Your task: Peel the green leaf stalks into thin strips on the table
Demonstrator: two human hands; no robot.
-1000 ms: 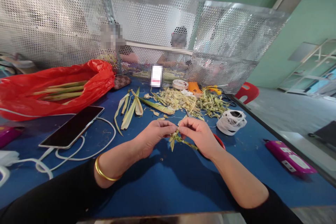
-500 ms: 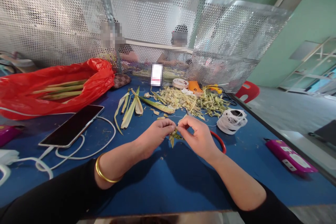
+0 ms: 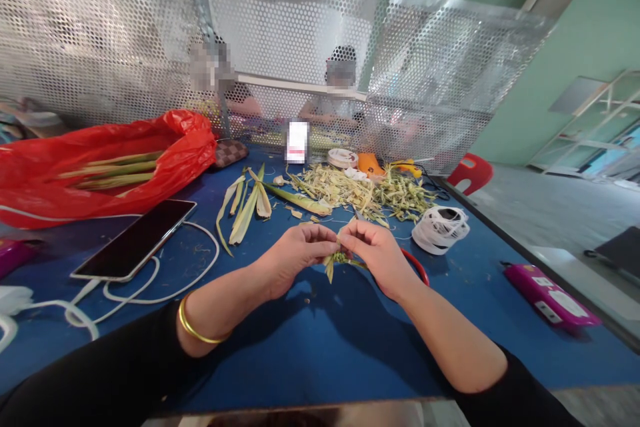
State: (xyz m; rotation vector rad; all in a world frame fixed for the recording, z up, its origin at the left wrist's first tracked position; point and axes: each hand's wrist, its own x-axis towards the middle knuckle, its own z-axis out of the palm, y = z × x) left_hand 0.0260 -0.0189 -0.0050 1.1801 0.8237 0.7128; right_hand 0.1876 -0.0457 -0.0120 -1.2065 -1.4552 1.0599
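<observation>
Over the blue table (image 3: 300, 360), my left hand (image 3: 297, 253) and my right hand (image 3: 377, 257) meet fingertip to fingertip. Both pinch a small green-and-yellow piece of leafy plant material (image 3: 329, 269), which hangs below the fingers. Its upper part is hidden by them. A red looped handle (image 3: 420, 265), apparently of scissors, lies partly hidden beneath my right hand. Just beyond the hands are a pile of pale husk shreds (image 3: 340, 188) and a heap of small greenish knotted pieces (image 3: 405, 193). Long husk leaves (image 3: 249, 217) lie to the left.
A roll of white cord (image 3: 441, 230) stands right of my hand, with a purple packet (image 3: 550, 295) farther right. Leftward lie a tablet-like device (image 3: 135, 240), white cables (image 3: 213, 260) and a red plastic bag (image 3: 185, 140) holding leaves. Perforated metal sheeting (image 3: 295, 27) rises behind; people sit beyond it.
My fingers have shifted slightly around the small leafy piece, and more of its green part shows below them. Both hands stay together in nearly the same place.
</observation>
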